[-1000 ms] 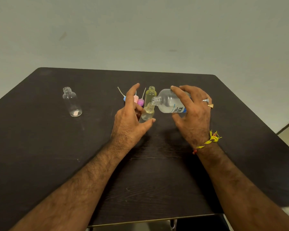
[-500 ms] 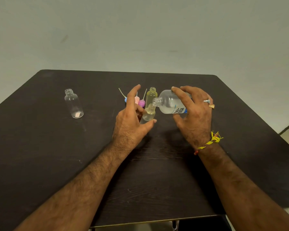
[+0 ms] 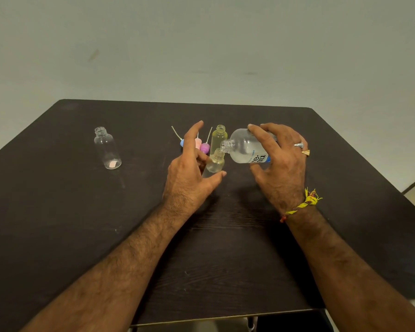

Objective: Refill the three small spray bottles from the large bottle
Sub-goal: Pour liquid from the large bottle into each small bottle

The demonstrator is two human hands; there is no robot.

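My right hand (image 3: pixel 279 164) grips the large clear bottle (image 3: pixel 243 149), tipped on its side with its open neck pointing left and down. Its mouth hangs just over the open neck of a small clear bottle (image 3: pixel 215 162), which my left hand (image 3: pixel 189 173) holds between thumb and fingers, index finger raised. Behind it a second small bottle (image 3: pixel 218 138) stands upright with yellowish liquid inside. A third small bottle (image 3: pixel 107 148) stands uncapped and looks empty at the table's left.
Three spray tops, blue (image 3: pixel 182 142), pink (image 3: pixel 198 143) and purple (image 3: pixel 204 148), lie with their thin tubes on the dark table (image 3: pixel 82 224) behind my left hand. The table's front edge is close below my forearms; floor shows at the right.
Hands and bottles keep the same pouring pose. The view has shifted slightly; nothing was let go or picked up.
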